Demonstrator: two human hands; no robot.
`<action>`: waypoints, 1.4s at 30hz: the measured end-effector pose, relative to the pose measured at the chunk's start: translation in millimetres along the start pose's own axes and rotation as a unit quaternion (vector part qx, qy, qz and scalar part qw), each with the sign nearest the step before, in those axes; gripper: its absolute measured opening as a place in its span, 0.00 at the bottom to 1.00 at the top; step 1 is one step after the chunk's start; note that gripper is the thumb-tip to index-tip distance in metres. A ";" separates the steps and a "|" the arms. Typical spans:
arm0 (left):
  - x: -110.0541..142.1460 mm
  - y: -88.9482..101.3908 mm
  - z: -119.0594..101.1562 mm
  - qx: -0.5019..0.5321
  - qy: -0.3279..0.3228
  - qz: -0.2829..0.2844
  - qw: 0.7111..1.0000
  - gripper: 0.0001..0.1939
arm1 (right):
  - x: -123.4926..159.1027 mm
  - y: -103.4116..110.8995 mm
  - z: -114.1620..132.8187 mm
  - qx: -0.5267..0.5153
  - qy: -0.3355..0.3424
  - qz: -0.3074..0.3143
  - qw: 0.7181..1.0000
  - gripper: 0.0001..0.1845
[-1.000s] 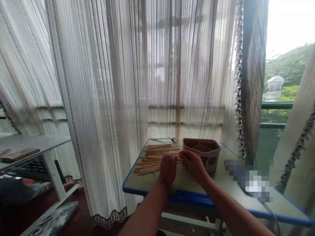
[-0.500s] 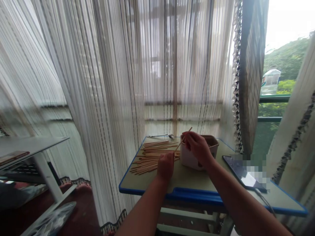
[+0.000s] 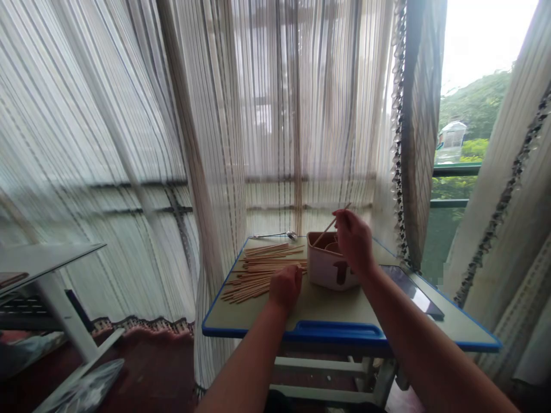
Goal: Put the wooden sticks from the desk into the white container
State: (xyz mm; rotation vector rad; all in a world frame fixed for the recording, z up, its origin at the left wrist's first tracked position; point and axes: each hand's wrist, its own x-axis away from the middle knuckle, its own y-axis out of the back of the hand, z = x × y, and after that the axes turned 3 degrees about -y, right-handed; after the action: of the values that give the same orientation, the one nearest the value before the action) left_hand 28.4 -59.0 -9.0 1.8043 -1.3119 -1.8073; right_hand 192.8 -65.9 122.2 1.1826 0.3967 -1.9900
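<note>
My right hand (image 3: pixel 355 236) is closed on a thin wooden chopstick (image 3: pixel 326 229). The stick slants down to the left, its lower end inside the mouth of a pale box-shaped holder (image 3: pixel 319 268) with a brown mark on its front. Round compartment rims show inside the holder. My left hand (image 3: pixel 285 285) rests with curled fingers at the right end of a spread of wooden chopsticks (image 3: pixel 252 282). Whatever lies within those fingers is hidden.
A light desk (image 3: pixel 327 310) with a blue edge carries everything. A phone (image 3: pixel 407 287) lies to the right of the holder, and a thin metallic item (image 3: pixel 275 235) at the back left. Sheer striped curtains (image 3: pixel 275 115) hang close behind. Another table (image 3: pixel 47 258) stands left.
My right hand has lifted the chopstick away from my left hand and moved it right, over the holder. The view has shifted slightly right.
</note>
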 end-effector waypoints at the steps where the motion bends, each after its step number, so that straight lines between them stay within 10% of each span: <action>1: -0.2 0.2 -0.3 -0.004 0.002 0.004 1.000 0.18 | 3.2 -5.4 -4.6 0.010 0.000 0.028 1.000 0.18; 6: -1.6 -0.2 -0.2 -0.017 0.013 0.024 0.999 0.18 | 21.8 -24.0 -25.5 0.126 0.059 0.128 0.982 0.20; 18: -2.7 -7.3 2.5 -0.032 0.021 0.030 0.999 0.18 | 37.6 -26.0 -33.5 0.266 0.066 0.102 0.956 0.14; 26: -3.9 -9.9 6.6 -0.028 0.086 0.017 0.996 0.12 | 73.1 -32.5 -41.7 0.158 0.099 -0.064 0.980 0.19; 32: -2.2 -17.0 9.5 -0.077 0.030 0.072 0.994 0.10 | 108.0 -39.4 -66.7 0.109 0.151 -0.064 0.980 0.15; 42: 1.3 -15.8 12.5 -0.095 0.024 0.111 0.989 0.12 | 115.6 -39.3 -59.5 0.084 0.159 0.106 0.978 0.09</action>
State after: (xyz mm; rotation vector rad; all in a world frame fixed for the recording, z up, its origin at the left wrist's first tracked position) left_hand 23.2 -46.2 -23.7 1.5267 -1.2242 -1.6958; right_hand 168.1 -57.5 -11.1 1.5887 0.2511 -1.6802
